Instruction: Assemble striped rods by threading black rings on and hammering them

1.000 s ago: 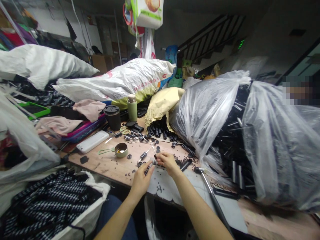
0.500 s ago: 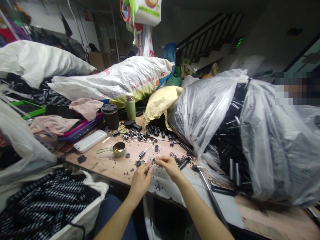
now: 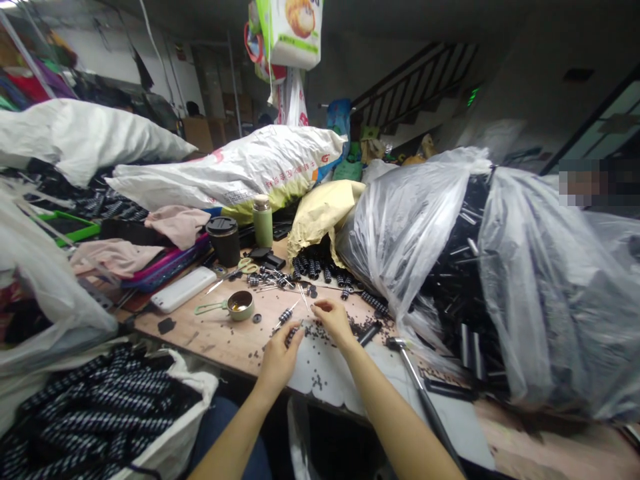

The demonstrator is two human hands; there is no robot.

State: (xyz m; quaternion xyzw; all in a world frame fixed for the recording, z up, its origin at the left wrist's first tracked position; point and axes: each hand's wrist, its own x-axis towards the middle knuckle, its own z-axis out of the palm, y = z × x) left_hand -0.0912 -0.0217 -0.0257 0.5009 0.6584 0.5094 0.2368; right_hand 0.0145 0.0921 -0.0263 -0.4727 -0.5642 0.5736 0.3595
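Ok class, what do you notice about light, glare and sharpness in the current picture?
Head view: lighting is uneven, the dark railed staircase sunk in gloom; head view, right: pale glare streaks the large clear plastic bag; head view, lower left: black-and-white patterned strips look soft; head view, centre: small dark pieces near the right hand lack clear detail.

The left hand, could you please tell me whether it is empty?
No, the left hand holds a small black-and-white piece between thumb and fingers.
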